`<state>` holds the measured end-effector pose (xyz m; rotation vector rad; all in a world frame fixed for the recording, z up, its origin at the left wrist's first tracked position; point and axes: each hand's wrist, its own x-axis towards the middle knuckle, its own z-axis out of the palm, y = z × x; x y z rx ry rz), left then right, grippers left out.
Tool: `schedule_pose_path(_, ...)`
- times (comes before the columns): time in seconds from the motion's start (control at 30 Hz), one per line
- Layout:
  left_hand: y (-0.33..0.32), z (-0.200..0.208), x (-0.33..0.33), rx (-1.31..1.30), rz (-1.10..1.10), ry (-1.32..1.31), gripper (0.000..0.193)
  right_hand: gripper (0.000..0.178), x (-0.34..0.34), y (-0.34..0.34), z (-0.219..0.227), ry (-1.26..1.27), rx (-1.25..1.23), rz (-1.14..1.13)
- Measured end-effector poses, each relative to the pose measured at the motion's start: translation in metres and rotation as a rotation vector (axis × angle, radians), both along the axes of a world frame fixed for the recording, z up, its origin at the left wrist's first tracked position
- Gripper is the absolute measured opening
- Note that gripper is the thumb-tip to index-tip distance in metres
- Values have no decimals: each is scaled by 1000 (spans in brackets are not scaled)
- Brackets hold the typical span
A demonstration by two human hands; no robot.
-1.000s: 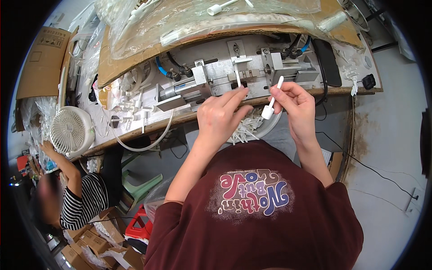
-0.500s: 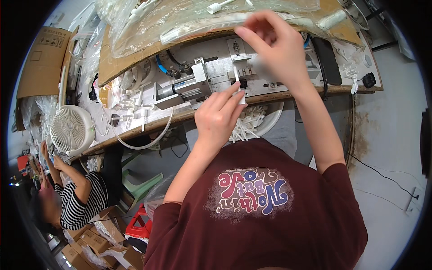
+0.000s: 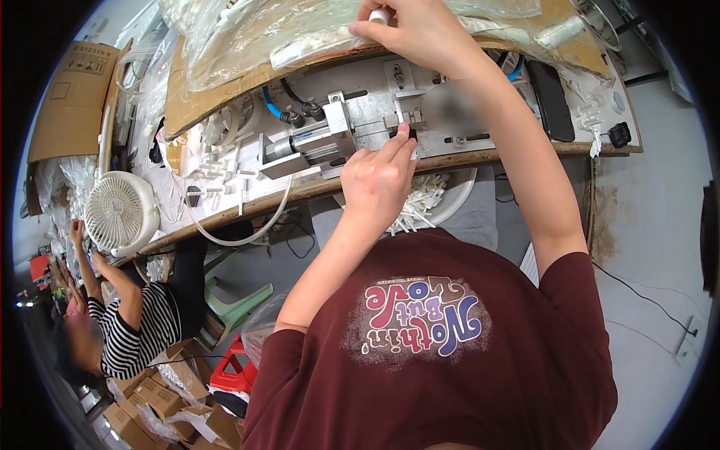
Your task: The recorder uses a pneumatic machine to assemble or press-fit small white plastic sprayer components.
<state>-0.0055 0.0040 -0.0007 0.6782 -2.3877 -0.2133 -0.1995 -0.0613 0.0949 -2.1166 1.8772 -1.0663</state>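
Note:
My left hand point(image 3: 375, 184) reaches to the front edge of the metal jig point(image 3: 367, 129), its fingers closed on a slim white plastic rod point(image 3: 400, 111). The rod stands out beyond the fingertips into the jig, and part of it is hidden under them. Farther back, over the plastic-covered cardboard, my right hand point(image 3: 412, 34) pinches a white plastic piece with a cup-shaped end point(image 3: 379, 16). Only that end shows between thumb and fingers. In front of my body, a white bowl point(image 3: 459, 202) of white plastic parts point(image 3: 424, 199) sits below the bench edge.
An air cylinder point(image 3: 315, 142) with hoses is mounted left of the jig. Loose white parts point(image 3: 225, 180) and a fan point(image 3: 121, 212) are on the bench's left side. A black phone point(image 3: 550, 101) lies at right. A person in stripes point(image 3: 142, 330) sits at far left.
My right hand has moved back and left, closing on the cup-ended white piece that lay on the plastic. My left hand has shifted slightly right and stays on the rod.

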Motion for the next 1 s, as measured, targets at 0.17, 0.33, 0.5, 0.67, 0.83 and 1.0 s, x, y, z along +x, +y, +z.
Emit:
schedule_pose_path(0.17, 0, 2, 0, 24, 5, -4, 27, 29, 19, 57, 16, -396, -25, -103)
schedule_pose_path(0.33, -1, 2, 1, 20, 1, 15, 25, 25, 25, 95, -14, -441, -263, -18)
schedule_pose_path(0.5, -1, -1, 4, 3, -27, 0, 26, 26, 39, 134, -35, -196, -255, -156)
schedule_pose_path(0.67, 5, 12, 20, 145, -191, -7, 27, 32, 38, 156, -70, -32, -229, -92)
schedule_pose_path(0.83, 13, 11, 43, 282, -375, -182, 28, 29, 54, 151, -89, 55, -230, -79)
schedule_pose_path(1.0, 19, 9, 50, 357, -462, -196, 35, 21, 62, 139, -102, 349, -227, -104)
